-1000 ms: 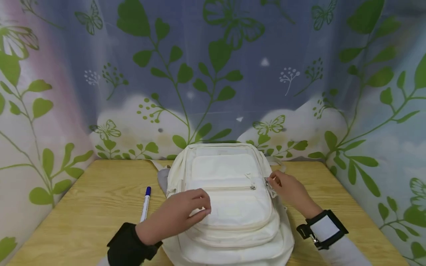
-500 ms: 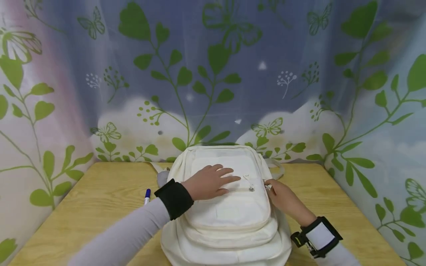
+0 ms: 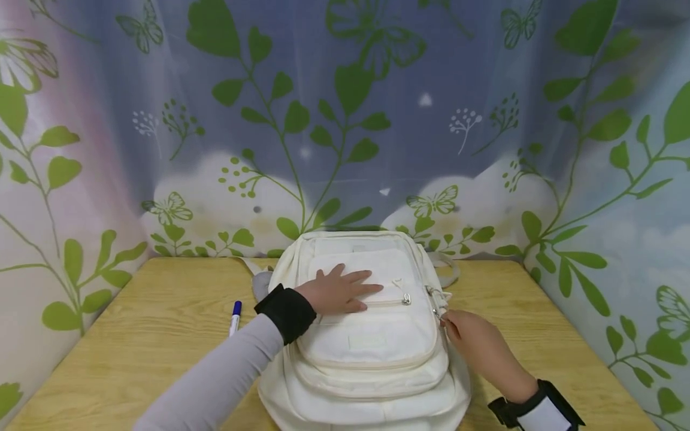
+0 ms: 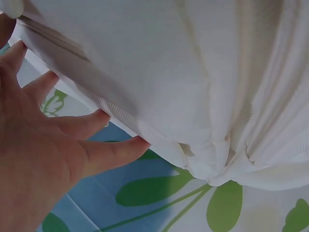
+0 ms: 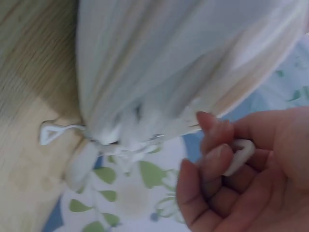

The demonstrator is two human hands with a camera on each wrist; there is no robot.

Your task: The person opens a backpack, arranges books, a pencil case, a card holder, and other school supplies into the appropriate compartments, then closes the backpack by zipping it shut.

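A white backpack [image 3: 372,350] lies on the wooden table with its front facing up. My left hand [image 3: 339,291] rests on its front panel with fingers spread, above the short front-pocket zipper [image 3: 385,302]. In the left wrist view, the fingertips [image 4: 141,141] of that hand press along the fabric. At the bag's right side, my right hand [image 3: 474,338] pinches a zipper pull. The pull's white cord loop [image 5: 240,157] shows between thumb and curled fingers in the right wrist view. Another white pull [image 5: 50,131] hangs from the bag's side, outside that hand.
A marker pen [image 3: 235,318] with a blue cap lies on the table [image 3: 162,323] left of the bag, partly behind the left forearm. A strap [image 3: 447,269] sticks out at the bag's upper right. Leaf-patterned curtains [image 3: 345,120] surround the table.
My left hand has moved up and across from the bag's lower left, spreading its fingers on the front. My right hand has slid down the right side toward me, with the zipper pull.
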